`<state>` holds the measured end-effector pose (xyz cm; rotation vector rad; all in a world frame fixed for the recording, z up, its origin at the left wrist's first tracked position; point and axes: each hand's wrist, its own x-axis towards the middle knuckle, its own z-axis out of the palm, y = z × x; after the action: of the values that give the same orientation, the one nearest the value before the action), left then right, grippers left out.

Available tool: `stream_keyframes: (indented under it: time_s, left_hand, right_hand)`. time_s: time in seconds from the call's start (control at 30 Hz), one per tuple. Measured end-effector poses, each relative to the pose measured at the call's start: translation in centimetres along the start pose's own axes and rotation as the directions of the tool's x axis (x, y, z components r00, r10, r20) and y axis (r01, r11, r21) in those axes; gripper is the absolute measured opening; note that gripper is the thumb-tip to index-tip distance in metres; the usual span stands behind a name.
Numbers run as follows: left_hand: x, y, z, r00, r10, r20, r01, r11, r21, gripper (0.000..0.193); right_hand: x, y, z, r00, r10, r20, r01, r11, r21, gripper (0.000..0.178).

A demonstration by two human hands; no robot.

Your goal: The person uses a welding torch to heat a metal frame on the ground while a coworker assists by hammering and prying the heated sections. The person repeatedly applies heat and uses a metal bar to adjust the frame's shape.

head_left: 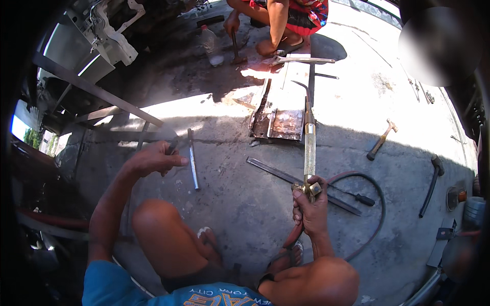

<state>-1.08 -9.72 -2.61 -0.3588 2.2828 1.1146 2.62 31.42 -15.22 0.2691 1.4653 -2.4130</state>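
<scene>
My right hand (pixel 310 206) is wrapped round the valve end of a brass gas torch (pixel 309 148). The torch stands upright in view, its thin bent tip reaching toward the rusty metal panel (pixel 287 125) on the ground. No flame shows at the tip. A red hose (pixel 294 236) runs down from the torch's base. On the left, my left hand (pixel 155 159) is raised with its fingers closed round a small dark object (pixel 173 145), too blurred to name. Just right of that hand, a shiny metal rod (pixel 192 159) lies on the concrete, apart from it.
A co-worker (pixel 278 23) crouches at the far end, one hand on a hammer (pixel 235 48), the other near long pliers (pixel 301 60) on the panel. A metal bar (pixel 275 169), screwdriver (pixel 364 199), dark hose (pixel 382 204) and two hammers (pixel 380 143) lie right. A plastic bottle (pixel 211 46) stands back left.
</scene>
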Motion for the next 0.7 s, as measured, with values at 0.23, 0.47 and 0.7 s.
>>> stream_keyframes:
  time_s: [0.23,0.47,0.7]
  left_hand:
    - [-0.9,12.8,6.2,0.957,0.165,0.240,-0.261,0.849,0.459,0.056]
    - [1.4,12.6,14.8,0.885,0.007,0.466,-0.285,0.799,0.530,0.061]
    - [4.6,6.3,20.3,0.967,0.046,0.249,-0.055,0.998,0.030,0.057]
  right_hand:
    - [0.3,-0.4,-0.9,1.000,-0.008,0.001,0.008,1.000,0.002,0.040]
    - [0.3,0.2,-1.5,0.994,0.062,0.090,-0.064,0.998,0.014,0.039]
    - [0.6,1.1,-2.3,0.968,0.184,0.173,-0.177,0.983,-0.053,0.037]
